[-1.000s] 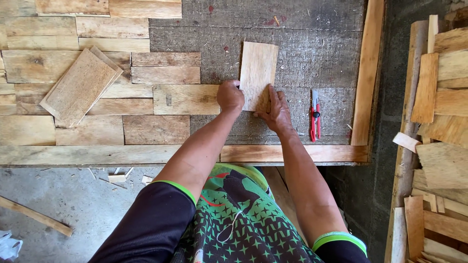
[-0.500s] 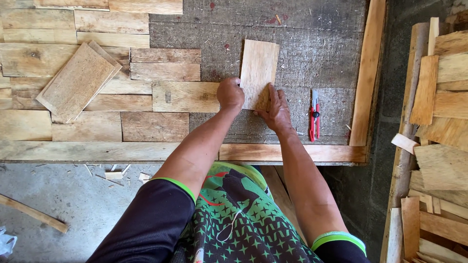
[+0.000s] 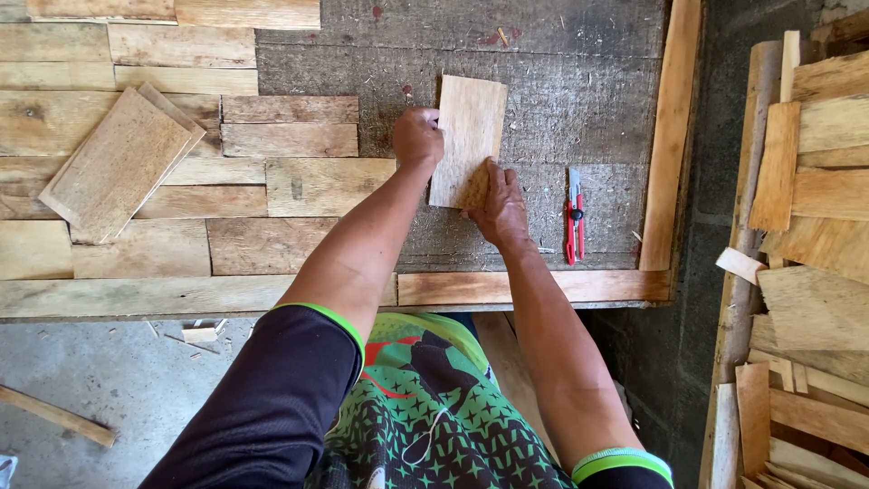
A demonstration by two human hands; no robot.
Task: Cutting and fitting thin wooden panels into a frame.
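Both hands rest on a small wooden board (image 3: pixel 471 136) that lies flat on the bare grey backing panel (image 3: pixel 561 81), just right of the rows of planks (image 3: pixel 290 136) already laid there. The left hand (image 3: pixel 418 138) is curled against the board's left edge, knuckles up, so its fingertips are hidden and I cannot tell whether they hook under the wood. The right hand (image 3: pixel 500 206) lies spread over the board's lower right corner, covering that corner entirely; it presses on top rather than closing around anything. The two hands are apart, one at the side and one at the bottom. A red-handled cutter (image 3: pixel 574 215) lies on the panel just right of the right hand, not touching it. A wooden frame strip (image 3: pixel 672 136) runs up the panel's right side, its top cut off by the picture's edge. At the left, loose boards (image 3: pixel 118 167) lie tilted across the planks, stacked so that only an edge of the lower one shows. A heap of offcuts (image 3: pixel 815 226) at the far right runs out of view.
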